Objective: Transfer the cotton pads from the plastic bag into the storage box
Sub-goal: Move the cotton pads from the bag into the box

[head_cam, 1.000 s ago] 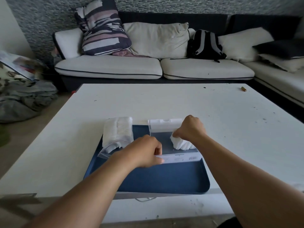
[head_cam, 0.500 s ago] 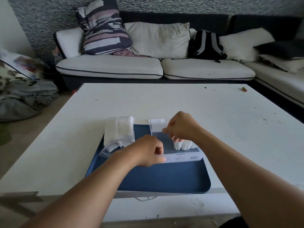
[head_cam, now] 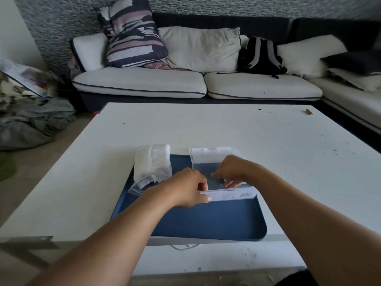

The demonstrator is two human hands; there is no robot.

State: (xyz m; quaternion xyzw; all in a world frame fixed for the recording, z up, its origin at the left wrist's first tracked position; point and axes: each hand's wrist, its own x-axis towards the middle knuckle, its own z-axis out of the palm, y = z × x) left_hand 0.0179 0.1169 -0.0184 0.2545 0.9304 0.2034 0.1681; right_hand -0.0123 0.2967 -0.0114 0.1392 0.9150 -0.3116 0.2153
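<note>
Clear storage box (head_cam: 214, 159) mid-frame on blue tray (head_cam: 206, 221) — left hand (head_cam: 185, 187) pinches its near labelled edge. Right hand (head_cam: 232, 170) reaches inside, fingers curled; whether holding anything, cannot tell. Plastic bag (head_cam: 152, 165) of cotton pads lies just left of box.

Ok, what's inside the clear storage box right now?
The right hand reaches into the storage box, fingers low inside. Through the clear wall only blue tray shows. Any cotton pads there are hidden beneath the hand.
</note>
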